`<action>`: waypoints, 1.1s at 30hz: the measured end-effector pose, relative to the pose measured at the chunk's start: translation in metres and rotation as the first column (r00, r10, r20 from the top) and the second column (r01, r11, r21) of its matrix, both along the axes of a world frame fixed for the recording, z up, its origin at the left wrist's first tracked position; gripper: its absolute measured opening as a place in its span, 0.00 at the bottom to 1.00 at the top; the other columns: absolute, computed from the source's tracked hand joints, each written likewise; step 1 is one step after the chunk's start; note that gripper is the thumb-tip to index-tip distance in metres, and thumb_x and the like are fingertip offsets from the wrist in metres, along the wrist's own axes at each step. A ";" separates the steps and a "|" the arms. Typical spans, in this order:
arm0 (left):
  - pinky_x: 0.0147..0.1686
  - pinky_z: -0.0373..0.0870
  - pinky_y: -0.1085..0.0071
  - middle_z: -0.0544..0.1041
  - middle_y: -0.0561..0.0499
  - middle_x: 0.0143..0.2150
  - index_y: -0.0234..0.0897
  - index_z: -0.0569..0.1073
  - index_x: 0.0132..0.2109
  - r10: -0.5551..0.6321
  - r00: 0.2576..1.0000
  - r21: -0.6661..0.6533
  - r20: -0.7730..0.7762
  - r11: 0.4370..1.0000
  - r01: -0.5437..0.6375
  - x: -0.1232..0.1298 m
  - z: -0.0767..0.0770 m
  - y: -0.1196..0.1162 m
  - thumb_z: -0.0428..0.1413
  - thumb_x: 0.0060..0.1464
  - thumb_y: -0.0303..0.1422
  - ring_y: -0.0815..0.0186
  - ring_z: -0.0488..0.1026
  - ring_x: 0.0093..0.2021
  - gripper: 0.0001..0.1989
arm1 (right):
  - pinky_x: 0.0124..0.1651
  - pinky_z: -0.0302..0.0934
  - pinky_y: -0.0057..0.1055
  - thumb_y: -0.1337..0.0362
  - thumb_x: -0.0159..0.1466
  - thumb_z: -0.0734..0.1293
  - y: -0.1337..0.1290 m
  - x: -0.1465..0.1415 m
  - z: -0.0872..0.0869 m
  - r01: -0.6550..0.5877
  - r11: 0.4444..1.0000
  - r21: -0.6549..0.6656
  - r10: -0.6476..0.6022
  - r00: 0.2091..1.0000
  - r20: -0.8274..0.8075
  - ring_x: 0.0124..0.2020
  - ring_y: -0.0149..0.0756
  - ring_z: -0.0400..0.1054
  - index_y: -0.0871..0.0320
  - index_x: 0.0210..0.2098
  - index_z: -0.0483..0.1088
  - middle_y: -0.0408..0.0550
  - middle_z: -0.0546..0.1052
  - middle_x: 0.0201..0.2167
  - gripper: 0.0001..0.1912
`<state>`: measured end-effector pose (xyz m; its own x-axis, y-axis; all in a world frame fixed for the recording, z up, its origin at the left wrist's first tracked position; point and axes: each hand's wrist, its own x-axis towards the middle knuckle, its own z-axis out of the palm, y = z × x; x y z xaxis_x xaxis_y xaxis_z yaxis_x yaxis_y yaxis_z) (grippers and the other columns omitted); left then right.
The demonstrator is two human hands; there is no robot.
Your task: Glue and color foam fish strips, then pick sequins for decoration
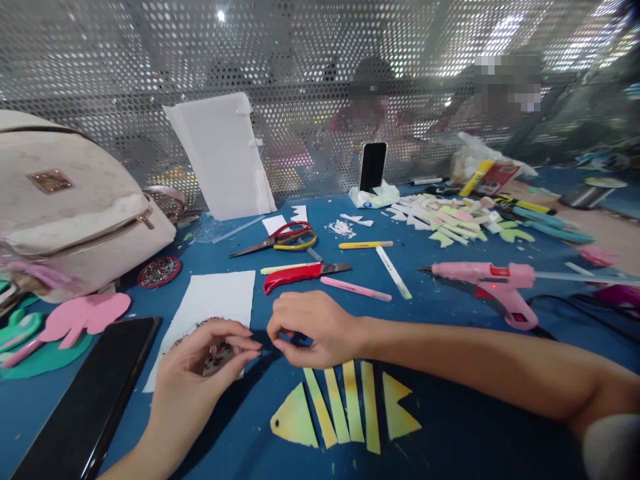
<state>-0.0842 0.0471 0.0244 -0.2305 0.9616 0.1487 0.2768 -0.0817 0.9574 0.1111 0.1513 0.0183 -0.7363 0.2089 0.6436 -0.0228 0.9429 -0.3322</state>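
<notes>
My left hand (205,367) is raised over a white sheet of paper (220,287), thumb and fingertips pinched on a tiny dark speck too small to name. Behind its fingers a pile of small dark and red bits (216,357) partly shows on the paper. My right hand (315,327) faces it with fingers curled and thumb near the index finger; whatever it may hold is hidden. Below it lies a fish cut in yellow-green pieces: a head (295,420) with a dark eye, several strips (353,407) and a notched tail (399,407).
Scissors (275,241), a red-handled knife (295,277) and marker pens (356,289) lie beyond my hands. A pink glue gun (490,277) is at right, near paper scraps (445,217). At left are a black phone (95,393), pink foam cutout (90,313) and backpack (75,200).
</notes>
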 end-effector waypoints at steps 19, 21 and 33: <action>0.29 0.72 0.80 0.78 0.59 0.26 0.43 0.77 0.35 -0.184 0.968 0.043 -0.168 0.980 0.194 -0.004 0.001 0.003 0.66 0.51 0.33 0.71 0.75 0.26 0.05 | 0.36 0.57 0.28 0.59 0.74 0.61 0.005 0.002 -0.007 -0.088 0.989 0.115 0.079 0.994 0.082 0.39 0.30 0.69 0.55 0.42 0.73 0.45 0.76 0.37 0.10; 0.28 0.73 0.80 0.79 0.58 0.27 0.43 0.77 0.35 -0.216 0.955 0.073 -0.205 0.969 0.235 -0.007 -0.002 0.005 0.66 0.52 0.33 0.71 0.76 0.26 0.05 | 0.35 0.57 0.28 0.61 0.73 0.61 0.004 0.002 -0.005 -0.094 0.989 0.118 0.086 0.994 0.066 0.39 0.29 0.69 0.56 0.41 0.72 0.45 0.76 0.37 0.10; 0.29 0.68 0.74 0.76 0.56 0.29 0.42 0.73 0.41 -0.439 0.723 0.263 -0.533 0.726 0.635 -0.001 0.006 -0.007 0.58 0.65 0.31 0.70 0.71 0.27 0.02 | 0.36 0.61 0.27 0.67 0.66 0.63 0.004 0.002 0.003 0.087 0.903 -0.420 -0.123 0.991 -0.058 0.32 0.29 0.64 0.57 0.38 0.65 0.43 0.71 0.34 0.01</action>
